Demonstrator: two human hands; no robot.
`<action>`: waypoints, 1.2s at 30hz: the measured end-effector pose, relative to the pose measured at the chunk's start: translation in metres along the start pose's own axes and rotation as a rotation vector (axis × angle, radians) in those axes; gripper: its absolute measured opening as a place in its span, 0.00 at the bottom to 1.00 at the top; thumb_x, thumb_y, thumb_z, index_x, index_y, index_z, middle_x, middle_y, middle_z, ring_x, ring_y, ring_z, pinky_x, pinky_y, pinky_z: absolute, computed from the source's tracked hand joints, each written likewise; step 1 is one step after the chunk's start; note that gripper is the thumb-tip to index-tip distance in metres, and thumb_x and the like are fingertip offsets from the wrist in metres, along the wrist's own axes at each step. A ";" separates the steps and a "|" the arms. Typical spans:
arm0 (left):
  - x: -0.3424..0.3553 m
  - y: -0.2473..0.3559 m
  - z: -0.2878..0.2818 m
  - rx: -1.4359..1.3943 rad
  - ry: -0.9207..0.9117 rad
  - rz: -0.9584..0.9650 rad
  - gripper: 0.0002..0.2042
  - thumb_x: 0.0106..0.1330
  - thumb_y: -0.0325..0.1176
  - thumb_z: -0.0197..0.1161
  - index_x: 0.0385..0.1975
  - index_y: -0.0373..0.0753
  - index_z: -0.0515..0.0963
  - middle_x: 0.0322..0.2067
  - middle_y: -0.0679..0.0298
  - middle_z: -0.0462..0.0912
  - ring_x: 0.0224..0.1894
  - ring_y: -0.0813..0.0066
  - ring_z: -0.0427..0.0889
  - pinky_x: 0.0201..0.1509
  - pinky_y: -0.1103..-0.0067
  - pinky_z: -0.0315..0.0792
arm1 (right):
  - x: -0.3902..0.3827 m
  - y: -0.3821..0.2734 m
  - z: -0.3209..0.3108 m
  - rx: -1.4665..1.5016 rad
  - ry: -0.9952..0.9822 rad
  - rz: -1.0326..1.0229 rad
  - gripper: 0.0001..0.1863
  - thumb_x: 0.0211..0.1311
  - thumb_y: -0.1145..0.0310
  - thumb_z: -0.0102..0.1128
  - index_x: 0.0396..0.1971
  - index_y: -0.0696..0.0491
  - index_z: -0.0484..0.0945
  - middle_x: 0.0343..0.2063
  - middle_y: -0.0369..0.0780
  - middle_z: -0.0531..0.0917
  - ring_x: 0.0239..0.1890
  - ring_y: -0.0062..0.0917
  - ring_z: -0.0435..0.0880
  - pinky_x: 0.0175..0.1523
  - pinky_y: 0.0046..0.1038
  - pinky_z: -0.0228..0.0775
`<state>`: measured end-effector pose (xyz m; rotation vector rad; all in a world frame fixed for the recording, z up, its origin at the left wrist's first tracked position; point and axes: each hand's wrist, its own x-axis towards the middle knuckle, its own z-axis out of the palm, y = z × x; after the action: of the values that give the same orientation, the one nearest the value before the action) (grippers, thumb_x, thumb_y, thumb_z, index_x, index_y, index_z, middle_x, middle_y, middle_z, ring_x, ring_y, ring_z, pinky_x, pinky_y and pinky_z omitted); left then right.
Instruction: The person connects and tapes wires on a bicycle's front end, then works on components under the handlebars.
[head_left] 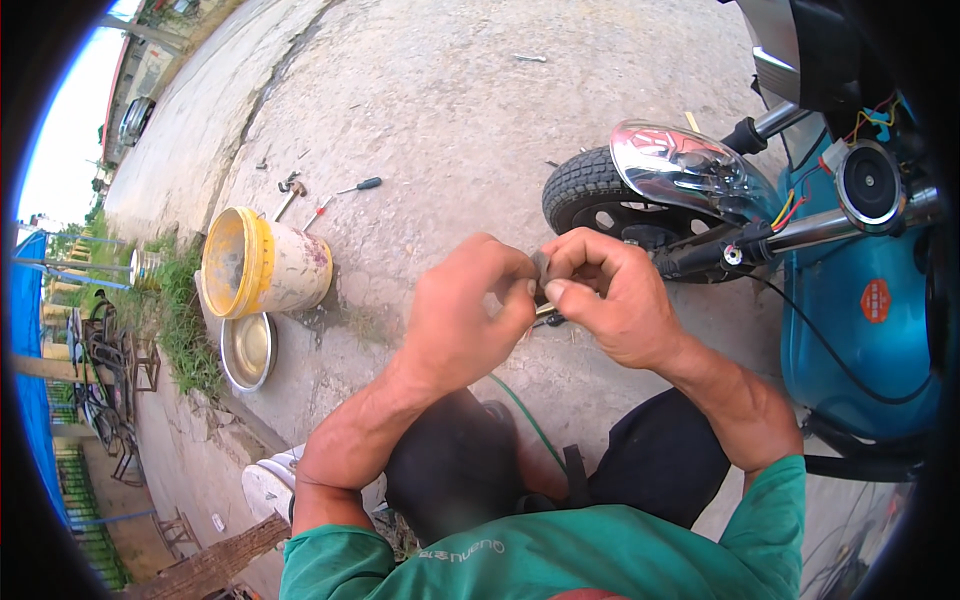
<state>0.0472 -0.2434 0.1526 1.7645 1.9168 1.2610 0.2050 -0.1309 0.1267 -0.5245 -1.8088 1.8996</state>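
Observation:
In front of my knees my two hands meet, fingertips close together. A small grey piece (541, 263) shows between them; its kind is too small and too covered to tell. My left hand (465, 305) is closed, thumb and forefinger pinched at the piece, slightly blurred. My right hand (622, 302) is closed as well, its thumb and curled fingers pressed at the piece's other side. Partly hidden below the fingertips, something thin and yellowish (548, 312) lies on the ground. A green hose or cord (528, 415) runs down between my legs.
To my right stands a blue motorbike (835, 330) with a front wheel (590, 190), chrome fender (680, 160) and loose wires. At left a yellow-rimmed bucket (300, 268) lies tipped beside a metal basin (249, 350). Near it are a hammer (290, 195) and a screwdriver (345, 193).

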 end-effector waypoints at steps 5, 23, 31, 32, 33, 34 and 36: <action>0.000 0.003 -0.002 -0.013 0.005 0.029 0.08 0.54 0.18 0.66 0.32 0.34 0.80 0.30 0.59 0.82 0.30 0.69 0.82 0.36 0.76 0.75 | 0.001 0.000 -0.006 0.052 0.000 -0.015 0.09 0.60 0.72 0.65 0.37 0.61 0.81 0.42 0.41 0.83 0.41 0.23 0.84 0.48 0.26 0.77; 0.000 0.000 -0.006 -0.071 -0.097 -0.064 0.05 0.50 0.20 0.60 0.27 0.33 0.77 0.25 0.60 0.79 0.26 0.70 0.78 0.30 0.77 0.71 | 0.000 -0.010 0.003 -0.258 -0.067 -0.185 0.05 0.57 0.75 0.61 0.31 0.61 0.77 0.35 0.41 0.79 0.35 0.23 0.81 0.42 0.27 0.75; 0.000 -0.002 -0.014 -0.447 -0.235 -0.379 0.03 0.54 0.21 0.57 0.26 0.33 0.77 0.27 0.64 0.81 0.28 0.78 0.78 0.32 0.79 0.72 | 0.000 -0.003 -0.004 0.044 -0.177 -0.050 0.05 0.59 0.75 0.60 0.32 0.60 0.76 0.37 0.37 0.79 0.38 0.18 0.79 0.45 0.26 0.73; -0.001 -0.008 -0.015 -0.569 -0.244 -0.417 0.03 0.56 0.21 0.57 0.28 0.33 0.77 0.27 0.64 0.81 0.29 0.78 0.78 0.34 0.79 0.73 | 0.000 -0.002 -0.005 0.108 -0.202 -0.041 0.05 0.60 0.75 0.59 0.33 0.60 0.76 0.37 0.37 0.79 0.38 0.17 0.78 0.45 0.26 0.73; -0.002 -0.013 -0.015 -0.691 -0.253 -0.455 0.03 0.58 0.22 0.56 0.29 0.33 0.77 0.27 0.63 0.81 0.29 0.77 0.78 0.35 0.79 0.73 | 0.000 -0.002 -0.004 0.107 -0.203 -0.040 0.05 0.60 0.75 0.59 0.33 0.60 0.76 0.37 0.37 0.79 0.38 0.17 0.78 0.45 0.26 0.73; -0.002 -0.016 -0.015 -0.692 -0.252 -0.454 0.03 0.58 0.22 0.56 0.29 0.33 0.77 0.27 0.63 0.81 0.29 0.77 0.78 0.35 0.79 0.73 | -0.001 -0.002 -0.004 0.172 -0.229 -0.051 0.05 0.60 0.75 0.59 0.34 0.60 0.76 0.38 0.37 0.79 0.39 0.17 0.78 0.46 0.26 0.73; -0.002 -0.019 -0.012 -0.775 -0.176 -0.429 0.04 0.62 0.24 0.57 0.33 0.33 0.77 0.28 0.62 0.81 0.30 0.77 0.79 0.37 0.79 0.74 | -0.001 -0.002 -0.004 0.236 -0.254 -0.060 0.05 0.61 0.74 0.58 0.35 0.59 0.76 0.39 0.37 0.79 0.40 0.17 0.77 0.46 0.25 0.72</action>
<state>0.0261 -0.2481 0.1458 0.9715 1.3264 1.3603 0.2085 -0.1279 0.1285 -0.1516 -1.6928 2.1795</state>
